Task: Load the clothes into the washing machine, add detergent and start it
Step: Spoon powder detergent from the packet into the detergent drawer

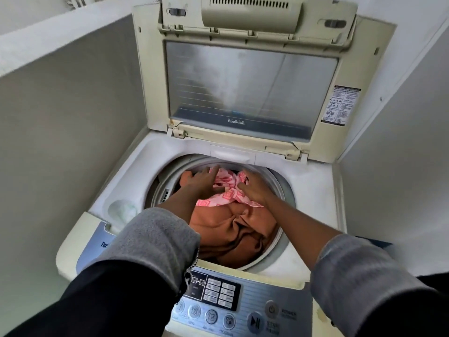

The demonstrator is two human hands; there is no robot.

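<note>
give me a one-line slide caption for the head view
Left hand and right hand press a pink cloth onto orange clothes in the open washer.

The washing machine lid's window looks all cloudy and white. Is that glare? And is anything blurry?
In the head view, the clear plastic lid window shows a pale, hazy reflection, likely glare; the left hand and right hand on the pink-and-white patterned cloth look slightly smeared; lettering on the grey control panel is soft; the wide lens bends the white walls.
</note>
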